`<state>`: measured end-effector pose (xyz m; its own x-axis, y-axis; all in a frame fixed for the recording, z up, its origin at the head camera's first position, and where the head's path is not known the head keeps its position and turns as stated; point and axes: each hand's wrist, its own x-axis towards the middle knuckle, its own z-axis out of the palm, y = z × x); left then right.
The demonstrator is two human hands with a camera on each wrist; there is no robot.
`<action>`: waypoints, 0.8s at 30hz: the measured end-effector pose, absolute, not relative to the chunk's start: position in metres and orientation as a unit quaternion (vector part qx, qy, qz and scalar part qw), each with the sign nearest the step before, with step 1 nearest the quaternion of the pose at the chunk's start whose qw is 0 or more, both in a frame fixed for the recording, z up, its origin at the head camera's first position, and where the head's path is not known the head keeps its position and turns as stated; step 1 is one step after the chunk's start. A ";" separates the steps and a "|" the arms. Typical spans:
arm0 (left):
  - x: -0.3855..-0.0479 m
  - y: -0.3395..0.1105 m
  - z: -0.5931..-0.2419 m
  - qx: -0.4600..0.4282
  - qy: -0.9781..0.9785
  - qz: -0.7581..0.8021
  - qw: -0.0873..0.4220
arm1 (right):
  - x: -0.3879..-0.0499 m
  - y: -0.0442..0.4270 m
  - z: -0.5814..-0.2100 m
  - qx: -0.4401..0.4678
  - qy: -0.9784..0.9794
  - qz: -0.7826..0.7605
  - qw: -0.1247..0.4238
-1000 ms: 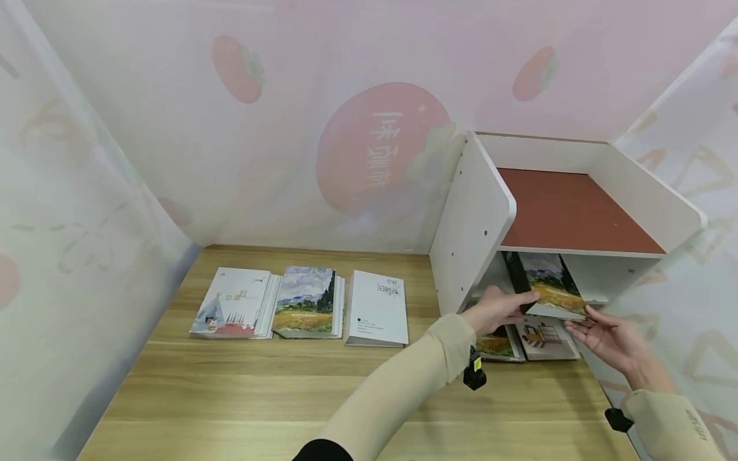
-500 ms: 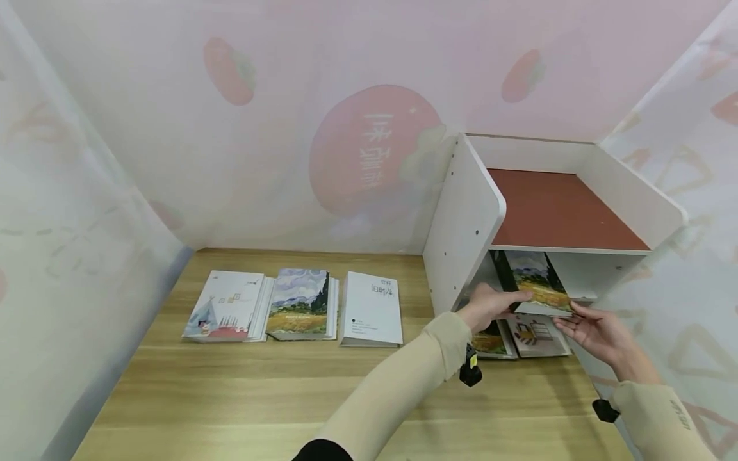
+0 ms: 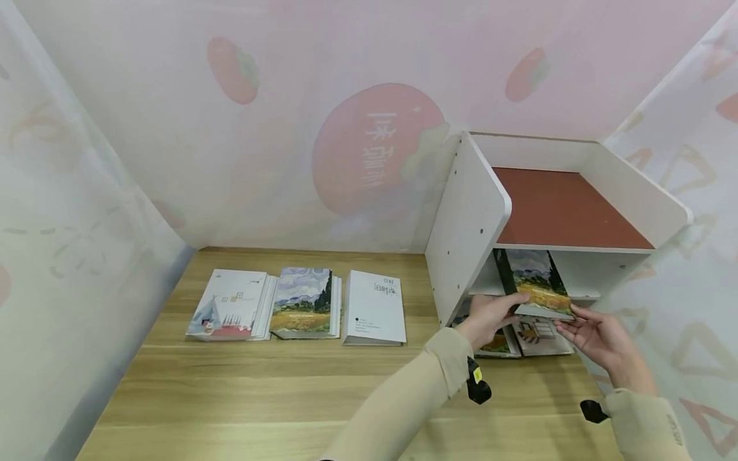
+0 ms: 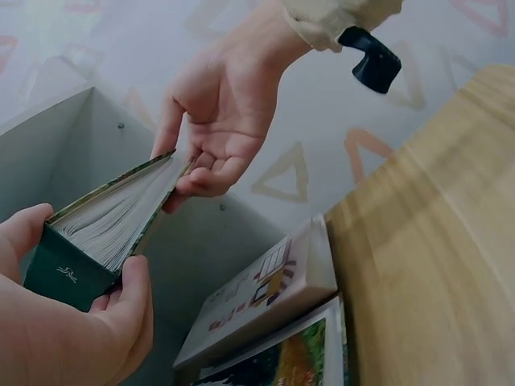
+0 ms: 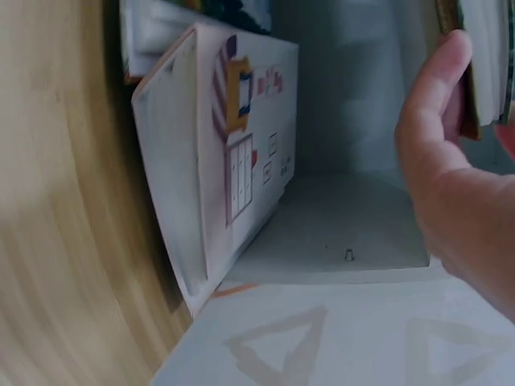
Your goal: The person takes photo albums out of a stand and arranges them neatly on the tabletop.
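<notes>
Between both hands a thick book [image 3: 537, 282] with a landscape painting on its cover is held, tilted, at the mouth of the shelf's lower compartment. The left hand [image 3: 489, 318] grips its dark green spine [image 4: 71, 269], thumb on one cover and fingers on the other. At the opposite edge, the right hand [image 3: 599, 339] pinches the covers between thumb and fingers, palm turned up. Beneath it, inside the compartment, lie a pale illustrated book [image 3: 542, 337] and, to its left, another landscape-covered book [image 3: 497, 344], partly hidden by the left hand.
The white shelf unit [image 3: 467, 224] has a red-brown upper board [image 3: 571, 208]. On the wooden table [image 3: 277, 397], left of it, lie a tent-illustrated book [image 3: 227, 304], a landscape-covered book [image 3: 302, 301] and a white book [image 3: 375, 307], the first two on top of others. Printed fabric hangs behind.
Both hands keep hold of the book at the compartment mouth, with only a slight shift. The camera view has moved a little; the books on the table stay put.
</notes>
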<state>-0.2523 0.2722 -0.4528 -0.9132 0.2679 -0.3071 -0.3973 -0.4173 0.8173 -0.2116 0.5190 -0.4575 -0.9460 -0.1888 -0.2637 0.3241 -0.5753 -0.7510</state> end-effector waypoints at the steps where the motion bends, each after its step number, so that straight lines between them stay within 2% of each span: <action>1: -0.251 0.272 -0.453 -0.064 0.498 0.842 0.197 | -0.211 0.517 -0.458 0.078 0.436 -0.885 0.141; 11: -0.238 0.265 -0.459 -0.063 0.490 0.841 0.220 | -0.195 0.506 -0.460 0.062 0.455 -0.878 0.136; 24: -0.220 0.252 -0.454 -0.059 0.491 0.842 0.216 | -0.181 0.491 -0.454 0.078 0.479 -0.867 0.111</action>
<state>-0.2198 0.2523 -0.4541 -0.8994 0.3059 -0.3122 -0.4223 -0.4239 0.8012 -0.1806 0.4913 -0.4543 -0.9632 -0.1172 -0.2421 0.2673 -0.5158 -0.8140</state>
